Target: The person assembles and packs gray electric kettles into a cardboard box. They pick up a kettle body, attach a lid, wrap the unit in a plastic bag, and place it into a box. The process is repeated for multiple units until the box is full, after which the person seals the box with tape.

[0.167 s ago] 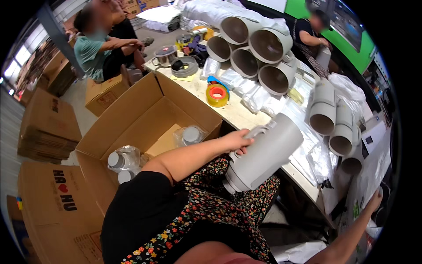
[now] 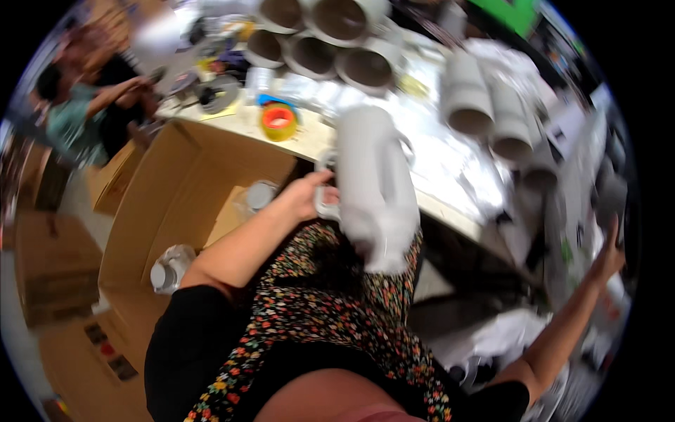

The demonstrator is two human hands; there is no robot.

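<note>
Person at left: in a teal top point(image 2: 67, 119), seated beyond the boxes at the left rim, one arm stretched toward the bench; blurred.
Small box: brown cardboard point(image 2: 112, 179), on the floor just left of the big box.
Big box: open cardboard carton point(image 2: 176, 176) beside the bench, flaps up; two wrapped tumblers lie inside, one low at the left point(image 2: 169, 267), one higher near the flap point(image 2: 260, 193).
Tape: orange roll point(image 2: 278, 121) on the bench edge, just behind the big box.
Left hand: point(image 2: 309, 197) clenched round the handle of a white tumbler, forearm coming up from the lower left over a flowered skirt point(image 2: 337, 309).
Tumbler: tall, white, with a handle point(image 2: 376, 183), held in the air before the bench edge, above the lap, tilted with its top toward the bench and its base toward the person; blurred by motion.
Bench: pale top point(image 2: 309, 144) strewn with clear plastic wrap.
Stacked tumblers: five lying on their sides at the back of the bench, open mouths facing the camera point(image 2: 330, 35).
More tumblers: three white ones point(image 2: 492, 105) lying right of the held one, well apart from it.
Right hand: point(image 2: 608, 257) stretched far out to the right rim, fingers spread against cluttered things there; what it touches is too blurred to tell, nothing seen in its grip.
</note>
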